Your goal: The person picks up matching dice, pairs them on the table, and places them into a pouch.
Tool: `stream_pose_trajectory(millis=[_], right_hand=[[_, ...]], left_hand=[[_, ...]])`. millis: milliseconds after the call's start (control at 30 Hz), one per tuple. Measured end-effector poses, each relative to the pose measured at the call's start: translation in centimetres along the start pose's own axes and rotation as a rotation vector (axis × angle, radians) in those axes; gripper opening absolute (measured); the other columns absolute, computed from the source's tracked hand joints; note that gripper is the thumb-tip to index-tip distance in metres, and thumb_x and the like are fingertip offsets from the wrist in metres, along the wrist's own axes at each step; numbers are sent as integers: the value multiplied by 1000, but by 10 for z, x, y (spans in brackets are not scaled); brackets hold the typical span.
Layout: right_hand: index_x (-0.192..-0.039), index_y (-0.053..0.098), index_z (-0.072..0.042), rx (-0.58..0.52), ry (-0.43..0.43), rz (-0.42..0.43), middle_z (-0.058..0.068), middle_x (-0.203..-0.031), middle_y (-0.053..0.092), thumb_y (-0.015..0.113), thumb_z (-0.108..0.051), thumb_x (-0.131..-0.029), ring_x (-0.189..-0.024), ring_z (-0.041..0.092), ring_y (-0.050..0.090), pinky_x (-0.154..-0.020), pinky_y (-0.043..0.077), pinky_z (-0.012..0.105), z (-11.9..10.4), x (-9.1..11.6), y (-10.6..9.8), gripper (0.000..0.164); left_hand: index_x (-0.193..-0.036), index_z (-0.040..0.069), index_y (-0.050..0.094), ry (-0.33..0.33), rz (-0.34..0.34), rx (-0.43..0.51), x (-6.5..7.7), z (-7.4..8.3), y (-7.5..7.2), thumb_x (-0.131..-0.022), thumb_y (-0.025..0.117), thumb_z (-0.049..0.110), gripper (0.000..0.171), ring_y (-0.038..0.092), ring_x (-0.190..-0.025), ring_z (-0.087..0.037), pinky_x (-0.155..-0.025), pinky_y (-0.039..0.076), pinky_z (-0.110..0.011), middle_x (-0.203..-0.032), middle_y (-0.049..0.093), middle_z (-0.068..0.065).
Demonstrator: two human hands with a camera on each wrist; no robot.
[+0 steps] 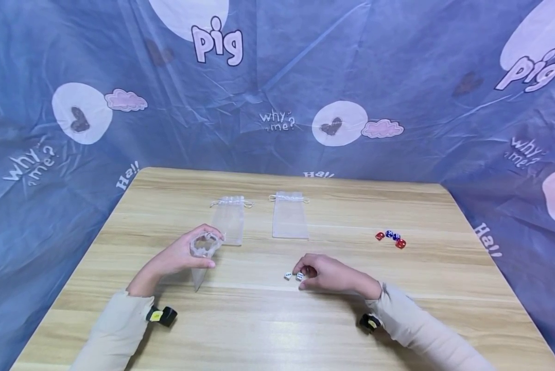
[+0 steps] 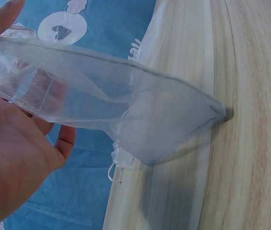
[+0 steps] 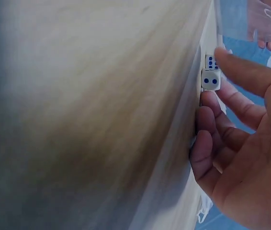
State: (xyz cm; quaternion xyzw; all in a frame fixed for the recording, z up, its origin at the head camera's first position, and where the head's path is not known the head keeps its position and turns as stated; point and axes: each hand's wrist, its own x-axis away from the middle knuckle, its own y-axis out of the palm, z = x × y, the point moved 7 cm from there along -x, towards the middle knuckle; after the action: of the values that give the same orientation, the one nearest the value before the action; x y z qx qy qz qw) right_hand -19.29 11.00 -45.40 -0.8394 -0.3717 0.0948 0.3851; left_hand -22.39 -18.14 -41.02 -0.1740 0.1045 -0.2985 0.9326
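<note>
While the right hand [image 1: 326,273] bends thumb and fingertips about one of two white dice [image 1: 299,276] on the table [image 1: 240,330], right of the sheer bag [image 2: 126,96], whether it pinches cannot be told. The dice look light, hard and smooth, best gripped by opposite faces. The left hand [image 1: 180,254] holds the bag's gaping mouth; such flimsy cloth likely wants holding by its rim. Beyond the bag lie two flat pouches [image 1: 290,219]; well to its right, red dice [image 1: 400,243] and blue dice [image 1: 389,234].
</note>
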Motion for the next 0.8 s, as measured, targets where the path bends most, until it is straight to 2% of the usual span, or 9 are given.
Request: stream_pose_trajectory(millis=[200,300,400,600,800], right_hand=[[-99,67,-10,6,-1,-2,-4,-87,63,70,-12,-85,-76,-1,51,-69,49,18,-1,-3,-2,14],[-100,67,-9,-16,-14,0,-3,-90,66,70,-10,-85,-78,-1,53,-71,50,18,-4,-4,-7,15],[-102,67,-8,-37,-37,37,-1,-93,67,70,-8,-85,-78,1,53,-70,51,19,-12,-6,-19,17],[-106,67,-8,-61,-87,127,0,-93,65,68,-8,-86,-75,4,51,-67,49,22,-44,-17,-46,20],[-111,65,-11,-87,-135,154,-2,-89,62,67,-10,-87,-79,5,53,-70,48,22,-86,-35,-59,23]], left_hand=[[-119,4,54,24,-3,13,0,3,1,-74,76,-3,51,54,-90,-15,-75,49,-24,-112,56,-7],[-119,3,54,28,1,19,0,4,1,-74,76,-4,50,55,-92,-13,-77,49,-24,-113,57,-5],[-120,3,54,24,-1,25,0,5,1,-75,76,-2,51,55,-90,-14,-76,50,-24,-112,57,-4],[-121,2,53,29,-5,34,0,8,3,-75,77,0,52,56,-89,-15,-75,51,-25,-114,57,-7],[-121,2,52,34,-15,57,-2,12,7,-75,76,0,51,56,-92,-15,-78,51,-25,-115,57,-15]])
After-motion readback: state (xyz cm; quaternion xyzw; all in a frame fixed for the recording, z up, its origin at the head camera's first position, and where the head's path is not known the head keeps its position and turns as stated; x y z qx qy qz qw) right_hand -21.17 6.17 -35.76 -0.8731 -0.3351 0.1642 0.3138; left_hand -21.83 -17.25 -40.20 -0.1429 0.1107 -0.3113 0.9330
